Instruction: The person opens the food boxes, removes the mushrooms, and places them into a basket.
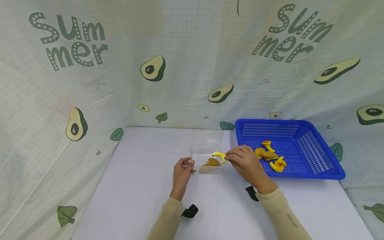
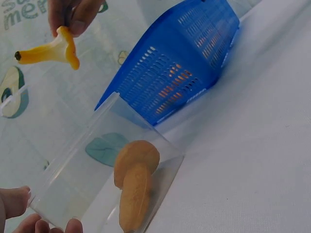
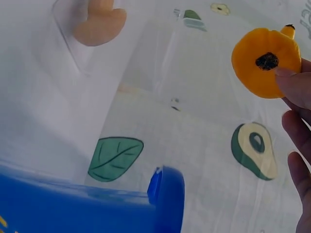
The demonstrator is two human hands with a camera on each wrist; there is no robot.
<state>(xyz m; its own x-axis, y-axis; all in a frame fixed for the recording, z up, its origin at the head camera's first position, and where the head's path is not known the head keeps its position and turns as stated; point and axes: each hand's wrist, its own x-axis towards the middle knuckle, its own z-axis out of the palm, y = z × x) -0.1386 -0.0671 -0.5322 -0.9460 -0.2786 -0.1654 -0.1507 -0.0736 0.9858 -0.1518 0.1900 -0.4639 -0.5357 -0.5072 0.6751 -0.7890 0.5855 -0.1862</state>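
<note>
My right hand pinches a yellow mushroom by its cap, above the right side of a clear plastic box. The right wrist view shows this mushroom's round orange-yellow cap with a dark spot in its middle. My left hand grips the box at its left side, with the thumb and fingertips at the wall in the left wrist view. One tan-brown mushroom lies inside the box. The box's lid stands open at the back.
A blue plastic basket stands at the right of the white table, with several yellow mushrooms in it. Behind the table hangs a pale sheet printed with avocados and leaves.
</note>
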